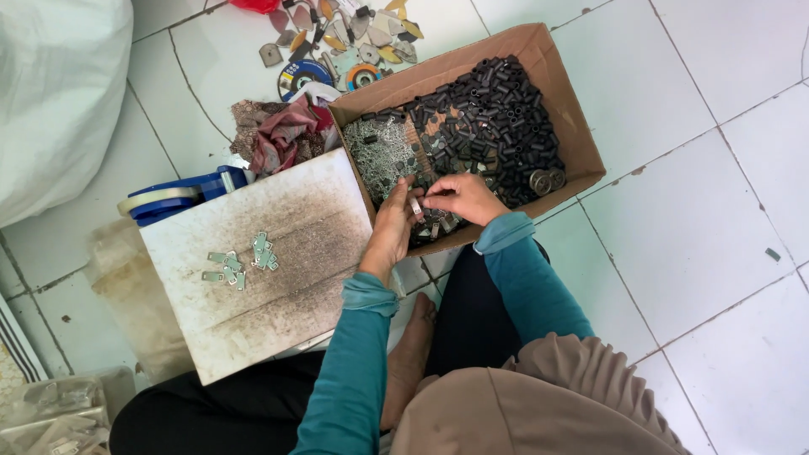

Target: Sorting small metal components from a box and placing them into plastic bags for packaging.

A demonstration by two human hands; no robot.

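- The fingers of the left hand [394, 221] and the right hand [459, 195] meet over the near edge of the cardboard box [573, 126]. Between them they pinch a small pale metal piece [415, 206]. It is too small to tell which hand bears most of the grip, but neither hand is slack.
- To do this step well, I judge the piece should be kept low over the box, so that a slip drops it back among the parts. One hand should steady it while the other works it.
- The box holds a heap of short black tubes [497, 109] on the far side. A tangle of thin silvery parts [379, 156] lies on the near left, and two round metal discs [546, 180] lie by the right wall.
- Just left of the box lies a stained white board [278, 295] that serves as the worktop. A small cluster of flat metal tabs [240, 261] lies on it, well apart from the hands.
- Beyond the board are a blue and white tape roll [173, 199] and a crumpled reddish rag [282, 135]. Loose scraps and discs [337, 42] lie scattered past them.
- The person sits on a white tiled floor [699, 236] with dark grout lines. A bare foot [409, 354] is tucked under, and a large white sack [59, 93] stands at the left.
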